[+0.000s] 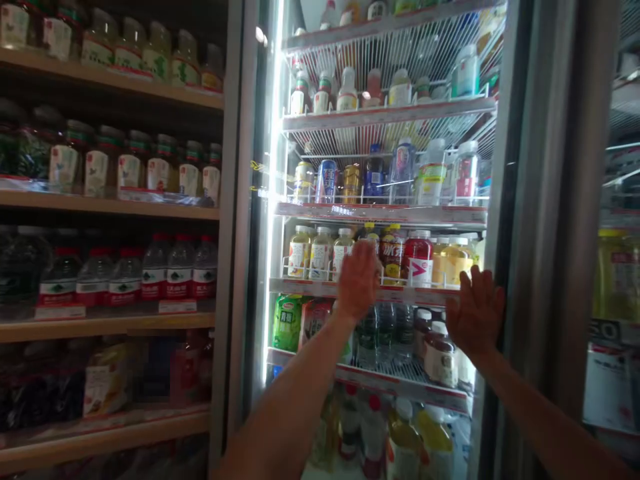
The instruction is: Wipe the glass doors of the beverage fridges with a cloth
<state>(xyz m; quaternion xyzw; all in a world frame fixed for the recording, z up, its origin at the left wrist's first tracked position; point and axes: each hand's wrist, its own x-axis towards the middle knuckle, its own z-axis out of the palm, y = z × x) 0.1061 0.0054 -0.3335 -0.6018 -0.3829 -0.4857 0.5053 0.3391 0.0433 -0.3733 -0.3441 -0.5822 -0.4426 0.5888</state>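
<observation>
A lit drinks fridge [385,213] with wire shelves of bottles and cans fills the middle of the view. My left hand [357,280] is raised flat, fingers together and stretched up, in front of the yellow bottles [320,252] on the third shelf. My right hand [476,312] is also flat and open, fingers spread, beside the fridge's right frame [505,200], near a red-lidded bottle [418,257]. Neither hand holds anything. Whether the palms press on a glass door I cannot tell.
Wooden shelves [110,207] on the left carry rows of labelled bottles, with red-capped water bottles [165,270] on the third board. A second fridge [615,267] stands at the right behind a wide metal post [555,200].
</observation>
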